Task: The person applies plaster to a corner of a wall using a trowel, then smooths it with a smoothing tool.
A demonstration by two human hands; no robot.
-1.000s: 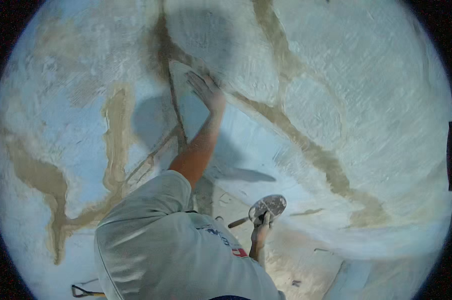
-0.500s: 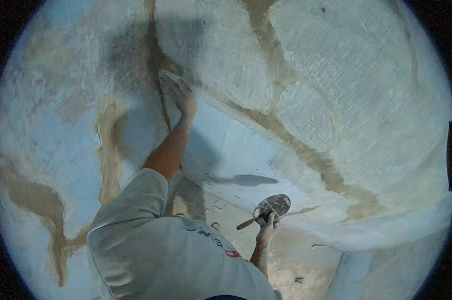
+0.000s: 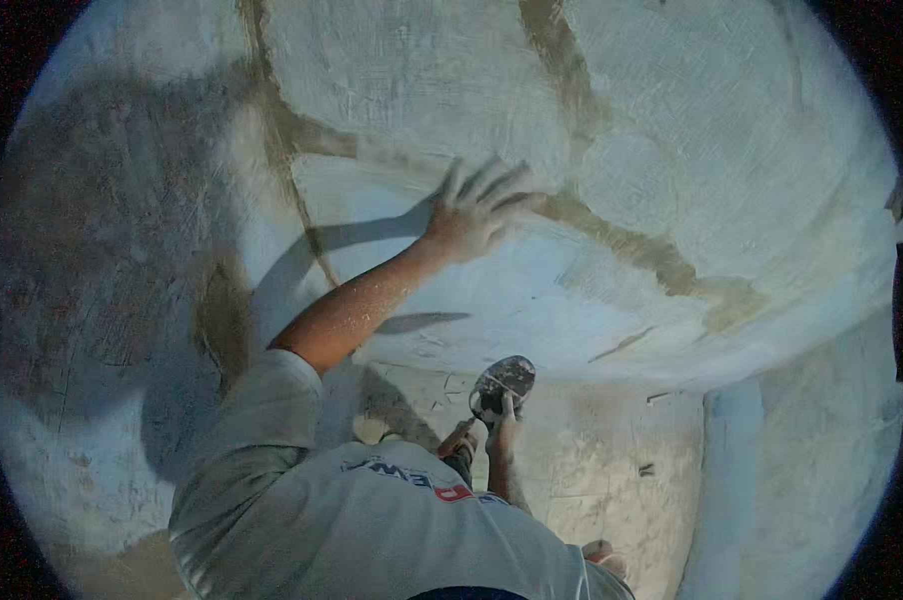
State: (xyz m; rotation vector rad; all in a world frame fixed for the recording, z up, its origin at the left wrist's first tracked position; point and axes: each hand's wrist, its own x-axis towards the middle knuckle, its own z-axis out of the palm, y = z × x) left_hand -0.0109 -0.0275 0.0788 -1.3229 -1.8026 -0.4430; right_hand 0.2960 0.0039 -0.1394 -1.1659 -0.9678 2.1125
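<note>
My left hand (image 3: pixel 480 208) is raised, its fingers spread out and slightly blurred, at a brown filled seam (image 3: pixel 612 235) on the pale plastered surface. I cannot tell whether the fingertips touch it. White dust speckles the forearm. Lower down, my right hand (image 3: pixel 504 428) grips a rounded, dark bowl-like piece (image 3: pixel 509 377) smeared with white, its thumb over the rim. A brown handle (image 3: pixel 456 437) sticks out at its lower left; the tool it belongs to is mostly hidden.
More brown seams, such as a branching one (image 3: pixel 272 100), run over the surface at the upper left and top. Below lies a light, dirty floor (image 3: pixel 617 480) with small scraps. A pale blue upright strip (image 3: pixel 724 480) stands at the right.
My left hand has swept right along the seam from the upper left, and its fingers have spread. My right hand and the bowl-like piece have shifted slightly left and up. The view has turned somewhat.
</note>
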